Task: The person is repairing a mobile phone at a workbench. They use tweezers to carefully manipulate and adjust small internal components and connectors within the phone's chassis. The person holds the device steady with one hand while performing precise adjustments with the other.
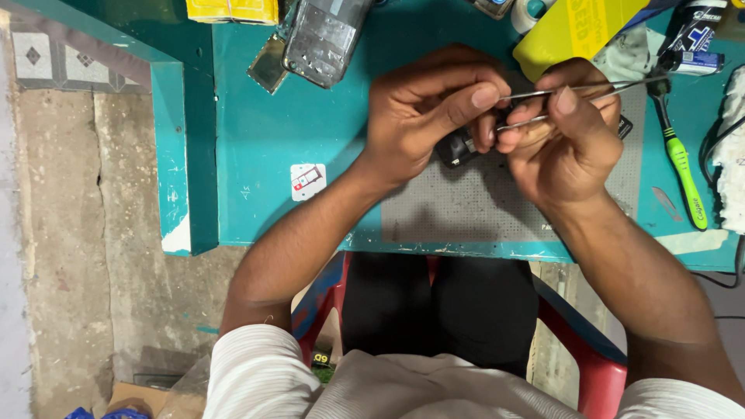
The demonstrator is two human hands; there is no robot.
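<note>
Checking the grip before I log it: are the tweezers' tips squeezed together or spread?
Cannot tell. The right hand pinches the tweezers, but their tips are hidden behind the left hand's fingers at the small black part.

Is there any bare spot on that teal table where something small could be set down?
Yes: the teal table is bare left of the left hand, between the phone frame above and the small sticker below. The far edge and the right side by the green toothbrush are crowded.
</note>
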